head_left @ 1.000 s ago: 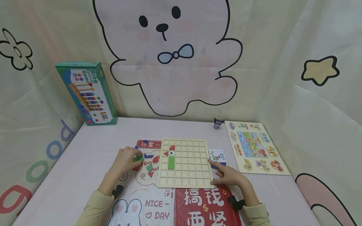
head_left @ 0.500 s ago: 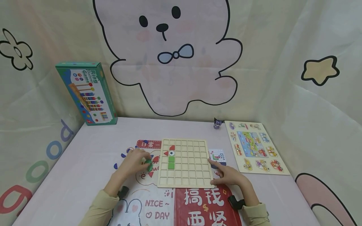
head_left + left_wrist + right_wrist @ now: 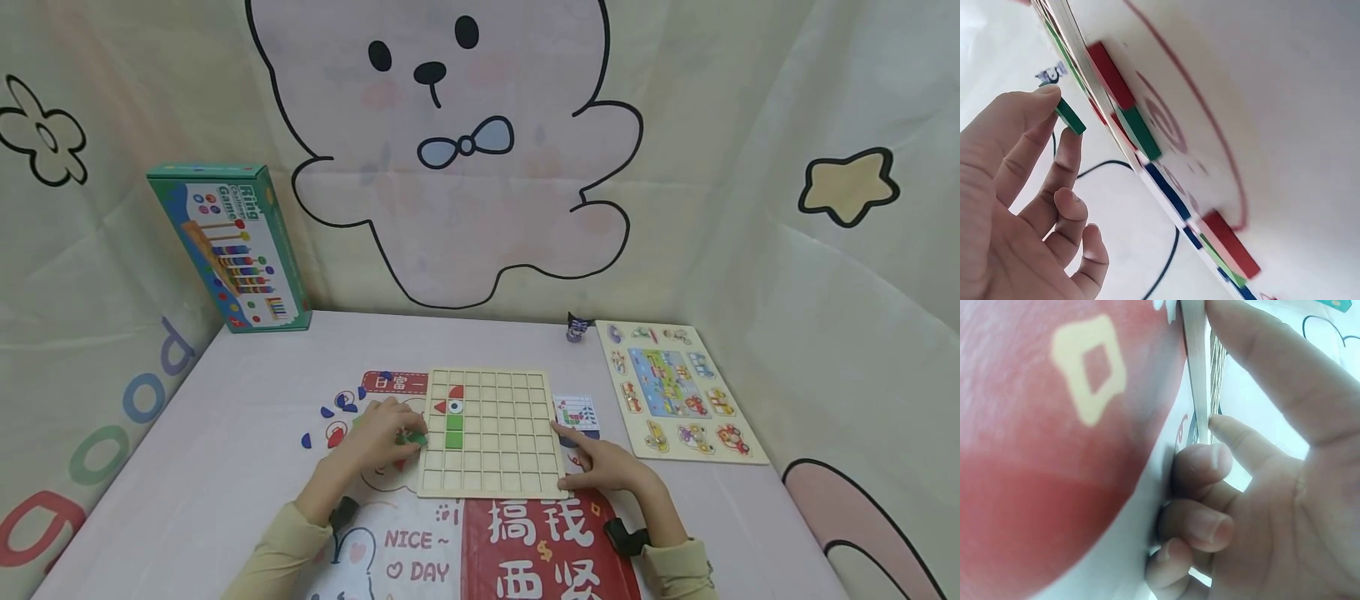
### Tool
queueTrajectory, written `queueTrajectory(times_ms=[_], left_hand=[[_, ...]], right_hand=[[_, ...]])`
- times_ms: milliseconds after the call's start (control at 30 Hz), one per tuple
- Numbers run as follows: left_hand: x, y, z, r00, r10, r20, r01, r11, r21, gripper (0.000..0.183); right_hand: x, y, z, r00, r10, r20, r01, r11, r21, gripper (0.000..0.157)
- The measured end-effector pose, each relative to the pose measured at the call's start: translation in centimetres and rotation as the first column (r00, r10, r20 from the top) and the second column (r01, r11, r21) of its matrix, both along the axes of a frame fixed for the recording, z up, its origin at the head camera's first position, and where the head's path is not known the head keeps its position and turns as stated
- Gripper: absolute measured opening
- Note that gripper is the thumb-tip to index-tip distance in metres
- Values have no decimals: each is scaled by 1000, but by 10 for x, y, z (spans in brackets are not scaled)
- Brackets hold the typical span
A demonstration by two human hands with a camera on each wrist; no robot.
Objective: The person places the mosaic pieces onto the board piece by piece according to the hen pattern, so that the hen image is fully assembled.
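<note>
My left hand (image 3: 375,435) pinches a small green block (image 3: 1071,117) between thumb and fingertip, close to the left edge of a pale wooden grid board (image 3: 502,435). In the left wrist view the other fingers curl loosely. On the board's left side sit two red pieces, a white piece with a round eye (image 3: 454,407) and two green squares (image 3: 454,431). At the board's right edge rests my right hand (image 3: 611,467), index finger extended and thumb at the near corner. In the right wrist view its remaining fingers are bent below the board edge (image 3: 1196,375).
Loose blue and red pieces (image 3: 336,433) lie left of the board on a printed mat (image 3: 416,542). A pattern card (image 3: 576,410) lies beside the board's right edge. Farther right is a picture puzzle board (image 3: 705,433), near a small figurine (image 3: 576,328). A green box (image 3: 232,250) stands back left.
My left hand has moved right with the green block, from over the loose pieces to the board's left edge. More blue and red pieces show behind it. The right hand stays put.
</note>
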State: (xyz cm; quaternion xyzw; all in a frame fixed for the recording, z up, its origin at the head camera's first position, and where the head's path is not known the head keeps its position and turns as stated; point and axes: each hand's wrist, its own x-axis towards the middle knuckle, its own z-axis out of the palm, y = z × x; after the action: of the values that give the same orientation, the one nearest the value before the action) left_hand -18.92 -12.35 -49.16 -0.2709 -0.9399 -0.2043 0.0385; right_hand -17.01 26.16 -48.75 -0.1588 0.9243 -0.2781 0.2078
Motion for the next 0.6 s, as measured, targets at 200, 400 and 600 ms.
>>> queueTrajectory(times_ms=[200,400,600], left_hand=[[3,13,-2,997,-75,-16,75,997,-17,15],[7,24,-3,994,-112,4,112,994,-19,13],[9,33,-4,990,-131,48,133,990,-43,15]], right_hand=[[0,0,0,1000,5,-3,-5,1000,-4,88],[0,0,1,1000,-2,-2,2,1000,2,89],[0,-1,1,1000,-1,-9,1,1000,6,89]])
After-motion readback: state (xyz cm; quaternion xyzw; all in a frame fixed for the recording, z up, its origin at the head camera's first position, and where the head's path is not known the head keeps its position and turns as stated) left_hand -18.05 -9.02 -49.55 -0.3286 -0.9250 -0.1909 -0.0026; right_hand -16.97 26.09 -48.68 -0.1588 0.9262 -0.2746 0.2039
